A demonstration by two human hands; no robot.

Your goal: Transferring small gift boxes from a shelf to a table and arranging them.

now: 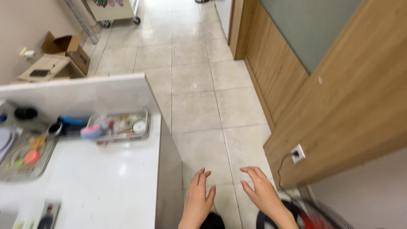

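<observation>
- Left hand (198,199) open, fingers spread, holds nothing, over floor (199,85).
- Right hand (262,191) open, empty, just right of it.
- Counter (106,178) left of left hand; fan (313,218) beside right wrist.

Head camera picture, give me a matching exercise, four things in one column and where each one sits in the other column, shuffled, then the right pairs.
Things:
1. left hand
2. cardboard box
3. wall socket
4. clear tray of small items

Places:
A. on the wooden wall panel at the right, with a cable hanging from it
B. on the white counter, by its back wall
C. on the floor at the upper left, flaps open
D. over the tiled floor, fingers spread, beside the right hand

Pairs: 1-D, 2-C, 3-A, 4-B
</observation>
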